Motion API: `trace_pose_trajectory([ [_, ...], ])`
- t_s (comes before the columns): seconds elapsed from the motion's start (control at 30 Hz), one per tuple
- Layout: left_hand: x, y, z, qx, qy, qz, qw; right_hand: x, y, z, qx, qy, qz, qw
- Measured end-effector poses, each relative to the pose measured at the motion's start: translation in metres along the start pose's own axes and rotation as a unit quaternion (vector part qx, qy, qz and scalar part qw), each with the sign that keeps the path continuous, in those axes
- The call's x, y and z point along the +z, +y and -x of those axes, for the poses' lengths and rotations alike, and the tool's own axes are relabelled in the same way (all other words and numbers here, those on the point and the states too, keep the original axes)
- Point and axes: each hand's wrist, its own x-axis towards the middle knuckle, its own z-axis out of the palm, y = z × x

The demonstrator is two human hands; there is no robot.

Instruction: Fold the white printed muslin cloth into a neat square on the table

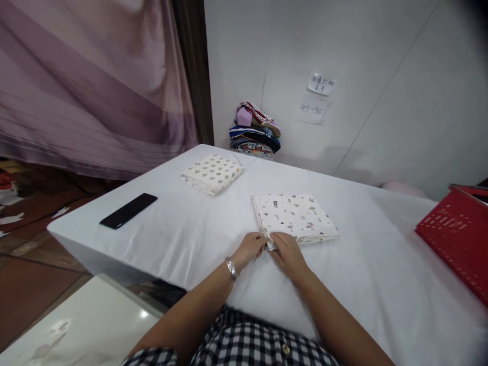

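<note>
plainly, in the head view, both hands meet at the near left corner of a folded printed cloth [301, 216], which lies on a white-covered table [183, 229] in front of the person. the left hand [249, 247], with a silver bracelet [231, 268] at its wrist, has its fingers curled in tight, pinching the edge of that corner. the right hand [288, 255] is nearly closed too, fingers over the top and thumb below, with the layered corner between them. on the wall [366, 61] two paper notes are stuck one above the other: the upper note [321, 84] bears handwritten chinese characters, too small to read surely; the lower note [312, 110] reads "45-50". farther back on the table lies a second folded cloth [213, 173], with a black phone-like slab [128, 210] to its left and a red basket [453, 234] at far right.
</note>
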Motion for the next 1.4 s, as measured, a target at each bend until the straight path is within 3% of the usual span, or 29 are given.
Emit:
trace_pose_trajectory([
  [0.1, -0.002, 0.003, 0.002, -0.008, 0.001, 0.012, 1.000, 0.000, 0.002, 0.000, 0.024, 0.010, -0.034, 0.999],
  [0.3, -0.004, 0.002, 0.001, -0.038, 0.064, -0.006, 0.997, -0.002, 0.002, 0.000, 0.048, 0.026, -0.069, 0.996],
  [0.67, 0.000, 0.006, 0.003, -0.038, 0.042, -0.052, 0.997, 0.002, 0.005, 0.002, 0.044, 0.039, -0.047, 0.997],
  [0.87, -0.002, 0.001, 0.002, -0.026, 0.006, -0.053, 0.998, 0.004, -0.001, 0.000, 0.004, -0.001, 0.022, 1.000],
  [0.97, -0.008, 0.003, -0.001, -0.031, 0.021, -0.049, 0.998, 0.004, -0.002, 0.001, -0.009, 0.000, 0.027, 1.000],
  [1.23, -0.030, 0.025, -0.046, -0.025, 0.108, -0.077, 0.991, 0.009, -0.001, 0.002, -0.020, 0.016, 0.043, 0.999],
  [1.4, -0.039, 0.033, -0.080, -0.023, 0.141, -0.095, 0.985, 0.011, -0.001, 0.002, -0.029, -0.017, 0.066, 0.997],
])
